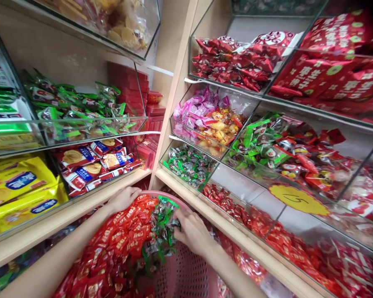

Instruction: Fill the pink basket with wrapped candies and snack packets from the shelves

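Left hand (124, 200): our left fingers lie close together over the far rim of the pink perforated basket (192, 269); we cannot tell how firmly they grip it.
Right hand (191, 229): our index finger is bent and our thumb stands a little apart from it, both at the right edge of the green-and-clear wrapped sweets (164, 221); we cannot tell whether they pinch any.
Green-and-clear sweets: they lie in a heap inside the basket, just left of our right fingers and to the right of our left hand.
Red wrapped sweets (118, 240): we see them heaped in the basket, left of our right fingers and on the near side of our left ones.
Bare basket wall: its holes show below our right fingers, on the near side.
Left shelves: red-and-blue biscuit packs (91, 161) sit beyond our left fingertips and to their left, with yellow biscuit packs (21, 182) farther left.
Right shelves: small green wrapped sweets (189, 165) fill a bin beyond our right fingers; pink wrapped sweets (194, 109) lie in the bin above that.
Yellow price tag (300, 200): we see it well to the right of our right fingers, on a bin front.
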`<state>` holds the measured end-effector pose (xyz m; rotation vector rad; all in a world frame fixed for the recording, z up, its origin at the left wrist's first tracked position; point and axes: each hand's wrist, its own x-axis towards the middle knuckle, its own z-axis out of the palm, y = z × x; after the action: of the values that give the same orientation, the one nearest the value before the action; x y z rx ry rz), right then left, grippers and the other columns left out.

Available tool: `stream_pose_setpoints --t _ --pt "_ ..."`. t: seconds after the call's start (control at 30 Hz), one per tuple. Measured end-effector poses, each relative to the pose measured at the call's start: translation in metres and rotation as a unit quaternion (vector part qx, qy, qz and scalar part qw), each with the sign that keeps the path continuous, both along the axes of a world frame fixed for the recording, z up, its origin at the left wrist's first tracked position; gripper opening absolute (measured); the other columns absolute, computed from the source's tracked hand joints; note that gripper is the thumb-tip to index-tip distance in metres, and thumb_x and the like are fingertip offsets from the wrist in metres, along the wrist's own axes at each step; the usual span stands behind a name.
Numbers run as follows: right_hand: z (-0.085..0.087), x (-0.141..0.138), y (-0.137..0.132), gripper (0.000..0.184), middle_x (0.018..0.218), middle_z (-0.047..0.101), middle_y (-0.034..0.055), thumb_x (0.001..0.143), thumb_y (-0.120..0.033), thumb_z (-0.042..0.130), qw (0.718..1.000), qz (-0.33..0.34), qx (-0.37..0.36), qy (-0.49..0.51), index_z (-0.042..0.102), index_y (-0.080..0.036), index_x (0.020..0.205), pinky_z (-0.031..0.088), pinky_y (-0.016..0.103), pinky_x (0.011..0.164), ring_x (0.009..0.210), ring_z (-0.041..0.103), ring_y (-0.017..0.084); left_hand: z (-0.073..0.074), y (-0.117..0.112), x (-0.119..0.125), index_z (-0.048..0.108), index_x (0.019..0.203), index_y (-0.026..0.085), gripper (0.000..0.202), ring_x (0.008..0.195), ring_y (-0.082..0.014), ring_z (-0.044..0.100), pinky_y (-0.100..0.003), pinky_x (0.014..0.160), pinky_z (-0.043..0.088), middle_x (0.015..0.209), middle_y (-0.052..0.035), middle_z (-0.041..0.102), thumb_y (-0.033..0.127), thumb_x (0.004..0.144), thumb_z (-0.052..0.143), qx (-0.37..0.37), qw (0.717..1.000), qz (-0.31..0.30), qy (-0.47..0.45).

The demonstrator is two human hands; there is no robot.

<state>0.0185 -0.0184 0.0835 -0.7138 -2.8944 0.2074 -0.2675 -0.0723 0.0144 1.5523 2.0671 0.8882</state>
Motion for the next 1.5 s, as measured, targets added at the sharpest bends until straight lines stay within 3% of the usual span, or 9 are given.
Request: stream_pose_setpoints --t 0.2,0.37,0.57,0.8,0.93,1.07,1.33,1.5 --pt "-0.018 -0.006 0.005 0.012 0.092 0.059 0.0039 0.078 -0.019 0.050 0.998 0.033 0.058 -0.016 0.051 -0.021 0.090 0.037 0.034 0.085 0.095 0.051 0.021 -0.002 0.001 -0.001 0.064 0.077 0.021 0.041 0.074 -0.0206 0.059 -0.027 0.073 0.042 0.077 -0.0019 0.068 0.049 0.079 0.035 0.001 1.000 0.003 -0.001" --pt "-0.020 -0.015 0.006 0.007 0.088 0.060 0.0037 0.083 -0.024 0.048 0.997 0.032 0.066 -0.034 0.053 -0.021 0.086 0.040 0.033 0.083 0.091 0.054 0.020 -0.003 0.001 -0.001 0.064 0.076 0.021 0.041 0.074 -0.0204 0.059 -0.027 0.072 0.042 0.076 -0.0018 0.067 0.049 0.080 0.034 0.005 1.000 -0.001 0.004" --pt "-0.024 -0.021 0.006 0.014 0.086 0.060 0.0052 0.084 -0.029 0.048 0.997 -0.006 0.053 -0.048 0.049 -0.018 0.092 0.044 0.031 0.067 0.079 0.057 0.021 -0.002 0.000 0.001 0.065 0.080 0.021 0.042 0.074 -0.0199 0.060 -0.027 0.073 0.042 0.079 -0.0023 0.068 0.049 0.081 0.033 0.009 1.000 -0.001 0.003" --pt "-0.041 -0.020 0.004 0.010 0.094 0.055 0.0065 0.083 -0.027 0.050 0.995 -0.034 0.084 0.033 0.049 -0.020 0.089 0.043 0.037 0.081 0.091 0.053 0.021 0.001 0.000 0.002 0.065 0.080 0.021 0.044 0.076 -0.0202 0.060 -0.027 0.075 0.042 0.079 -0.0020 0.068 0.050 0.080 0.033 0.006 1.000 -0.008 -0.001" --pt "-0.045 -0.019 0.003 0.008 0.093 0.054 0.0053 0.085 -0.022 0.046 0.997 -0.047 0.055 0.035 0.050 -0.020 0.091 0.045 0.034 0.078 0.086 0.054 0.019 0.002 0.000 0.002 0.066 0.081 0.021 0.044 0.077 -0.0213 0.060 -0.028 0.076 0.042 0.079 -0.0020 0.068 0.052 0.079 0.034 -0.001 1.000 -0.002 -0.013" --pt "-0.046 -0.018 0.005 0.009 0.093 0.053 0.0034 0.085 -0.021 0.045 0.999 -0.028 0.011 0.044 0.050 -0.021 0.093 0.046 0.030 0.073 0.082 0.056 0.017 0.003 -0.001 0.002 0.066 0.081 0.021 0.044 0.077 -0.0218 0.060 -0.029 0.076 0.042 0.079 -0.0023 0.068 0.052 0.078 0.035 -0.006 1.000 0.004 -0.017" --pt "-0.034 -0.008 0.007 0.019 0.090 0.056 0.0028 0.086 -0.037 0.045 0.986 -0.050 -0.062 0.148 0.054 -0.021 0.091 0.044 0.026 0.073 0.084 0.056 0.015 0.007 -0.002 0.003 0.062 0.084 0.021 0.047 0.079 -0.0200 0.060 -0.027 0.076 0.041 0.083 -0.0021 0.067 0.052 0.083 0.027 -0.005 0.999 -0.031 0.009" --pt "-0.026 -0.008 0.012 0.020 0.085 0.057 0.0023 0.089 -0.033 0.040 0.968 -0.069 -0.068 0.232 0.055 -0.020 0.089 0.042 0.025 0.072 0.077 0.054 0.014 0.006 -0.001 0.002 0.064 0.088 0.021 0.047 0.081 -0.0209 0.060 -0.028 0.080 0.041 0.086 -0.0025 0.068 0.052 0.083 0.029 -0.005 1.000 -0.022 0.003"
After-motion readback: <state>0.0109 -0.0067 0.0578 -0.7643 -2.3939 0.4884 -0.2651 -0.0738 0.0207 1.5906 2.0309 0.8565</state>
